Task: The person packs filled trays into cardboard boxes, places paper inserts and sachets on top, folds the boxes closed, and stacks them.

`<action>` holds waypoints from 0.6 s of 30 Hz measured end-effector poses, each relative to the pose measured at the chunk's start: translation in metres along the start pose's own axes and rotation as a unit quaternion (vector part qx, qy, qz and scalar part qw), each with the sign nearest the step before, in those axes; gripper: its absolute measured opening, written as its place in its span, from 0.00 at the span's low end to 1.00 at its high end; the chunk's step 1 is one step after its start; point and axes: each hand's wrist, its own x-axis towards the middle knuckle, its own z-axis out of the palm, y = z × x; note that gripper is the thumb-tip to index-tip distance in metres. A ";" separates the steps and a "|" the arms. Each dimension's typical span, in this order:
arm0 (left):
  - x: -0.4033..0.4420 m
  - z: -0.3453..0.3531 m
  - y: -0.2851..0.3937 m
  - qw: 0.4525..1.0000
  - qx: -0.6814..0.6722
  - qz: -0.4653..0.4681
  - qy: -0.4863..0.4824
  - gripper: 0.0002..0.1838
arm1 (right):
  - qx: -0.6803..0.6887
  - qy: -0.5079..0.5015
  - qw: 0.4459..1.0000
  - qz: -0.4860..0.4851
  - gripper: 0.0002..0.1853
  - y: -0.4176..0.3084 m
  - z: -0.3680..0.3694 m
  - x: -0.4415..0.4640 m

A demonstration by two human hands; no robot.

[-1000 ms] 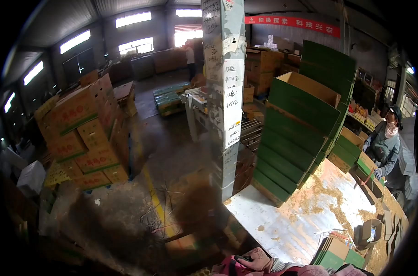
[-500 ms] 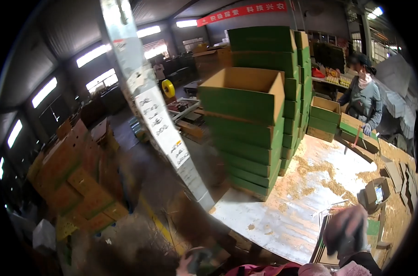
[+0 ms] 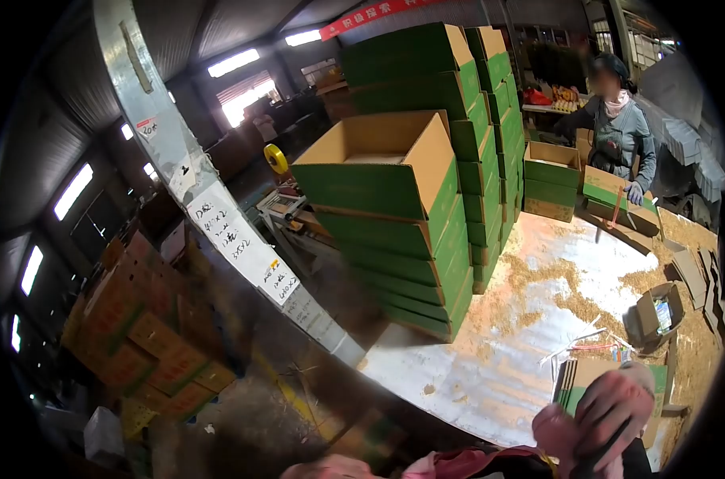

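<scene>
My right hand [image 3: 614, 407] is raised at the lower right, slightly blurred, in what looks like a pink and dark glove. Its fingers look curled; anything inside them is hidden. Behind it, flat green-and-brown cardboard pieces [image 3: 590, 371] lie on the worktable [image 3: 458, 383]. Only a blurred pink part of my left hand [image 3: 330, 468] shows at the bottom edge, low in front of my body, with its fingers not readable. Ahead stands a tall stack of green boxes [image 3: 378, 191]; the nearest top one is open.
A slanting metal post [image 3: 179, 168] with handwritten paper stands left. Brown cartons [image 3: 155, 335] are piled beyond it. At right, a co-worker [image 3: 618, 132] in gloves touches a green box [image 3: 610, 188]. A small open carton [image 3: 653, 315] and scattered shavings [image 3: 538, 271] lie on the table.
The view has swung, shifting the post and box stack leftward. My right hand shows more clearly, its fingers curled. My left hand has dropped mostly out of the bottom of the view.
</scene>
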 end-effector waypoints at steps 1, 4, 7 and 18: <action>0.002 0.000 0.002 1.000 0.003 0.002 0.000 0.18 | -0.029 0.029 0.999 -0.007 0.12 0.005 -0.001 -0.009; 0.006 -0.001 0.011 1.000 0.016 0.010 -0.009 0.18 | -0.102 0.150 0.983 0.011 0.10 0.011 -0.007 -0.024; 0.009 0.001 0.018 0.999 0.025 0.017 -0.018 0.18 | -0.220 0.245 0.944 0.015 0.11 0.021 0.009 -0.026; 0.021 0.033 0.020 0.995 0.054 0.047 -0.071 0.19 | -0.197 0.109 0.970 0.094 0.09 0.030 0.029 0.021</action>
